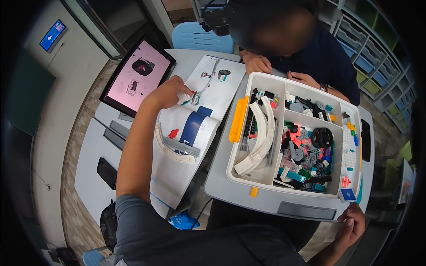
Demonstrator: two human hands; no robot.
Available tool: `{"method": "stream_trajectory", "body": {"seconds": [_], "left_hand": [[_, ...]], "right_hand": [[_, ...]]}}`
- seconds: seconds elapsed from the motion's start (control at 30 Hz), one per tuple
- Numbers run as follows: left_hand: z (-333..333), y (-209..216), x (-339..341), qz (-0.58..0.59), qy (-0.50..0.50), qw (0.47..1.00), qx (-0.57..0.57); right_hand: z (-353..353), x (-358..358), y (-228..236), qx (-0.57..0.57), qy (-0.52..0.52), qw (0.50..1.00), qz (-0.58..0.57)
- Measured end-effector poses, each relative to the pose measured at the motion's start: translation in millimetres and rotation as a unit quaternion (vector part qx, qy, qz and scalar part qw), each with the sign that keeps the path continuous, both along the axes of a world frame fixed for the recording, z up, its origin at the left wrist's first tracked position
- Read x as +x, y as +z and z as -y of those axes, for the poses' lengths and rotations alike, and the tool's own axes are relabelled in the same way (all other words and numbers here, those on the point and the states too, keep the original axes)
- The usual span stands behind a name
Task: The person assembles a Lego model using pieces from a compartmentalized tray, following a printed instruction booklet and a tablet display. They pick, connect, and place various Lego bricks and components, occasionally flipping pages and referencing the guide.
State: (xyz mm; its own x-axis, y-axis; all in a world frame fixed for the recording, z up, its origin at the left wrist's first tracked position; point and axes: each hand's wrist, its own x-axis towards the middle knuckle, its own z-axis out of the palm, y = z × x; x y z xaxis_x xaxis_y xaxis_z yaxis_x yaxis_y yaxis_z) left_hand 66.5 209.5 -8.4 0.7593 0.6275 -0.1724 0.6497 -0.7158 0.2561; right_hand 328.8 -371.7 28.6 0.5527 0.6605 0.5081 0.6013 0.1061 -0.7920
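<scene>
My left hand (167, 94) reaches over an open booklet (175, 188), its fingers closed on a small white-and-teal brick build (183, 98). Printed pictures of brick assemblies lie on the page beside it. On the lower page rest a white curved track piece (165, 148), a grey beam (181, 145) and a small red piece (173, 133). My right hand (353, 223) is at the table's near right edge, fingers curled in with nothing visible in them. Just beyond it, a blue-and-white square piece (347, 195) sits at the corner of the sorting tray (284, 191).
The tray holds loose bricks, wheels and two white curved pieces (259, 137). A yellow clip (239, 119) is on its left side. A screen (138, 73) and a phone (106, 172) stand left. Another person's hands (306, 80) rest behind the tray.
</scene>
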Motion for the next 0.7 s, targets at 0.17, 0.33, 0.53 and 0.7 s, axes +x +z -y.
{"method": "stream_trajectory", "body": {"seconds": [0.17, 0.33, 0.53, 0.7], "left_hand": [[15.6, -1.3, -5.1, 0.073, 0.047, 0.996, -0.038], [6.8, -18.1, -10.7, 0.146, 0.017, 0.988, -0.042], [6.1, -36.9, -8.3, 0.258, 0.061, 0.964, 0.018], [16.5, -12.1, -7.9, 0.333, 0.143, 0.884, 0.296]], "right_hand": [[7.0, 9.5, -8.7, -0.001, -0.003, 1.0, -0.013], [5.3, 17.0, -12.6, 0.0, -0.004, 1.0, -0.022], [4.7, 24.9, -20.9, -0.004, -0.003, 0.999, -0.038], [5.9, 25.9, -23.7, 0.005, -0.008, 1.0, -0.029]]}}
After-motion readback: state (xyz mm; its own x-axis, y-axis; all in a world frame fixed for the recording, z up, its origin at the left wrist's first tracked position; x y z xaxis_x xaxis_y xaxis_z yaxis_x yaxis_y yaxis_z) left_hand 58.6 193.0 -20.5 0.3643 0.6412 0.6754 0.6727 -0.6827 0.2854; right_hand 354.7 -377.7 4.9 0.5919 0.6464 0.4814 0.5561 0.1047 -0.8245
